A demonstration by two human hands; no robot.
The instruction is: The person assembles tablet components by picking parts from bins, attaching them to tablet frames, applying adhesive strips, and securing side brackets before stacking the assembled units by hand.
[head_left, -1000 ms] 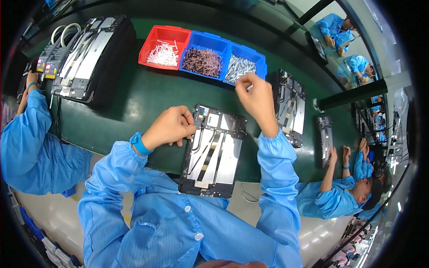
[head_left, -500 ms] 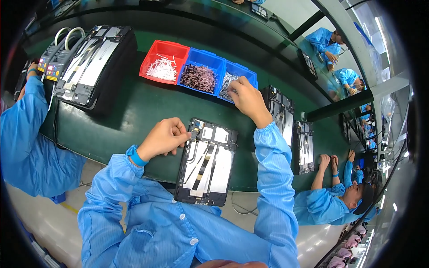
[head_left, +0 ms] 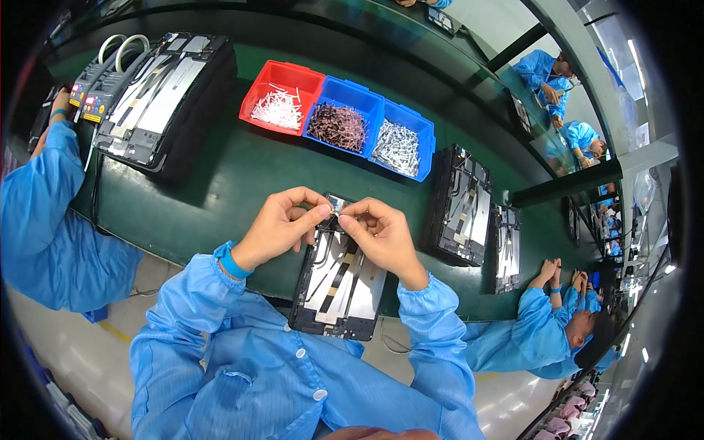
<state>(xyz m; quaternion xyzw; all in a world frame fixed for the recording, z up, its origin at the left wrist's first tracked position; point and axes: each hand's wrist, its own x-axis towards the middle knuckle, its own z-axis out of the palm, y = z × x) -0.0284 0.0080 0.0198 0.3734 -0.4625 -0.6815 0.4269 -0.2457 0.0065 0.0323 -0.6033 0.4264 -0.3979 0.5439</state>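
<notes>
An opened tablet [head_left: 345, 282] lies in front of me, with silver panels, dark ribbon cables and a black frame showing. Over its upper edge my left hand [head_left: 286, 224] and my right hand [head_left: 385, 238] meet, thumb and forefinger of each pinched together. Between the fingertips is something tiny that I cannot make out. A blue band circles my left wrist. Beyond the hands stand three joined bins: a red bin [head_left: 293, 76] of small white pieces, a blue bin [head_left: 352, 94] of brownish pieces, and another blue bin [head_left: 426, 158] of silvery pieces.
A tall stack of opened tablets [head_left: 158, 95] stands at the left beside grey devices [head_left: 95, 95] with pale looped cables. To the right are a second stack [head_left: 462, 209] and another tablet [head_left: 507, 249]. Co-workers sit on both sides; one's hand [head_left: 60, 103] touches the devices.
My right hand has left the silvery pieces' bin and come down to the tablet's upper edge, meeting my left hand. My left hand has shifted slightly right and up.
</notes>
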